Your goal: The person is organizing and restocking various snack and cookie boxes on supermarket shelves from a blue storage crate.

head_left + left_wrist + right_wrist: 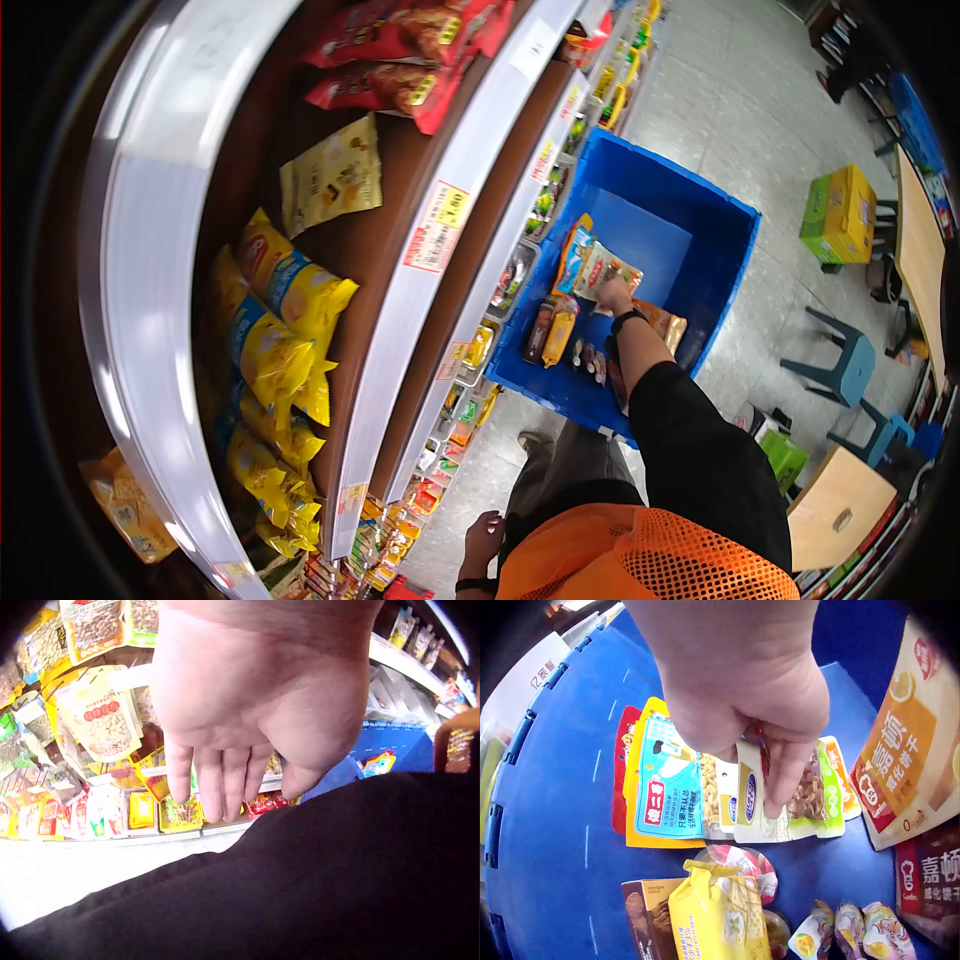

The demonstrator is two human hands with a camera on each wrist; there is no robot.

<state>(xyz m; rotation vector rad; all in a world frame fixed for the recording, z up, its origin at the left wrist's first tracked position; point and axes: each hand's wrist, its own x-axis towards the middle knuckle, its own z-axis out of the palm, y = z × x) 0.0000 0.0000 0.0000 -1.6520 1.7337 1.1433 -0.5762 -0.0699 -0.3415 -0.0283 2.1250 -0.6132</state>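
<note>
In the head view, the right hand [615, 293] reached down into a blue bin [640, 200] that stood on the floor, among snack packets lying inside. The left hand [485, 535] hung beside the dark trousers, below an orange mesh vest [650, 560]. On the left, a brown shelf held yellow bags [270, 350], a beige packet [333, 175] and red bags [390, 85], with a price tag [437, 225] on its pale edge. Across the floor stood a yellow-and-green carton [838, 215] and a blue-green stool [838, 358].

In the left wrist view, that hand showed its palm, the fingers nearly straight and close together, the thumb set apart. Behind it hung bagged nuts [101, 724]; dark cloth [360, 862] filled the lower part.

In the right wrist view, the right hand pinched a white packet with a purple oval label [748, 776] inside the bin, one finger straight down its front. A light-blue packet [669, 780] lay to the left, a green-edged packet [823, 784] to the right. Below them, a yellow biscuit packet [716, 915] touched a brown box [651, 907], near three wrapped sweets [849, 930]; an orange-panelled bag [904, 742] leaned at the right.
</note>
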